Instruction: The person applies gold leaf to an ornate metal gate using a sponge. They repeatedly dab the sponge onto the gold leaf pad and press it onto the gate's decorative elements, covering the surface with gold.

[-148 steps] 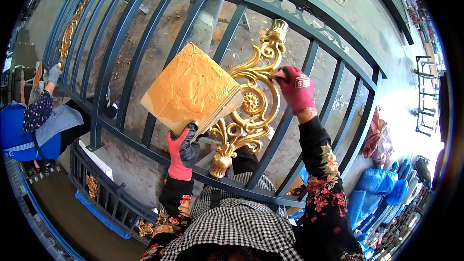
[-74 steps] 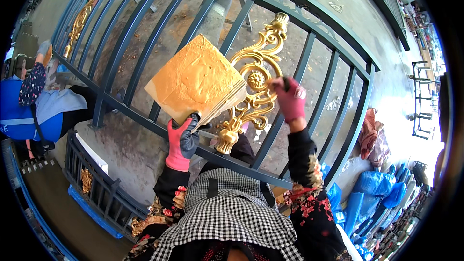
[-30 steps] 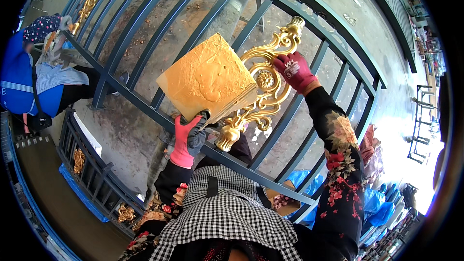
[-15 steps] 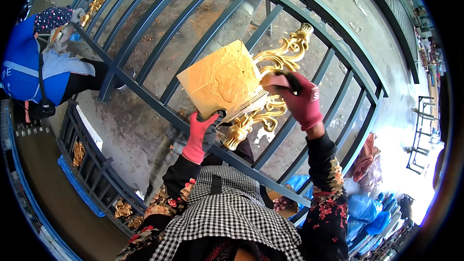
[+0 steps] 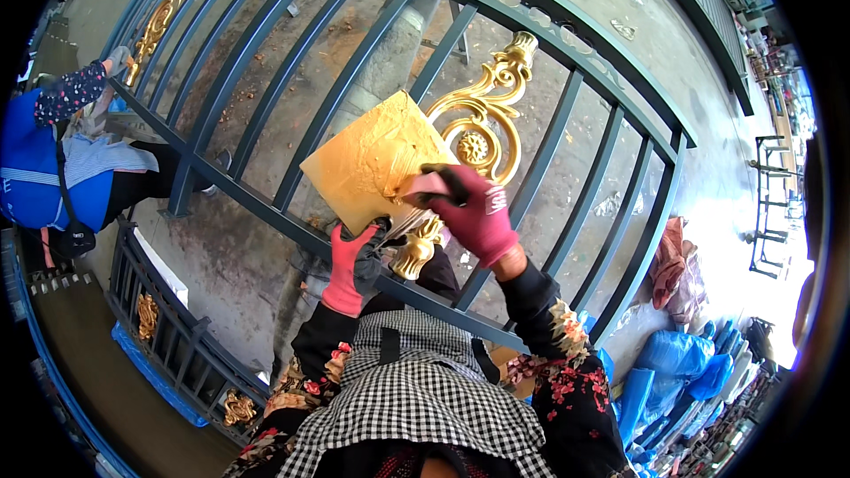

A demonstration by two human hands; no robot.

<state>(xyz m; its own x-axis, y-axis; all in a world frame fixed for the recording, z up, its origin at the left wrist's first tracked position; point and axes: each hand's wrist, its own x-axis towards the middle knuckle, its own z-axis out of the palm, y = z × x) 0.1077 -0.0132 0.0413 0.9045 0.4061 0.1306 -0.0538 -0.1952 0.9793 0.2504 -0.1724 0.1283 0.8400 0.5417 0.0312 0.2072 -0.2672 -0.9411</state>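
Note:
My left hand (image 5: 350, 267), in a red glove with dark fingers, grips the lower corner of a square board (image 5: 341, 186). Thick golden-yellow paste (image 5: 398, 146) is smeared over the board's top. Closed around a small flat pinkish spreader (image 5: 427, 188), my gloved right hand (image 5: 475, 219) has it against the right side of the paste. Just beyond lies a gold scroll ornament (image 5: 496, 106) with a round flower, set between bars of a dark grey metal railing (image 5: 354, 44). The board and my right hand hide part of the ornament; its lower gold end (image 5: 416, 252) shows beneath them.
At the left, a co-worker in blue (image 5: 53, 150) reaches a gloved hand to another gold ornament (image 5: 164, 22) on the railing. A second railing panel (image 5: 177, 336) stands lower left. Blue plastic wrapping (image 5: 673, 363) and brown cloth (image 5: 673, 265) lie at the right.
My right hand with the spreader has moved left and down, from beside the ornament onto the board's paste. The board has shifted slightly left, and more of the ornament shows.

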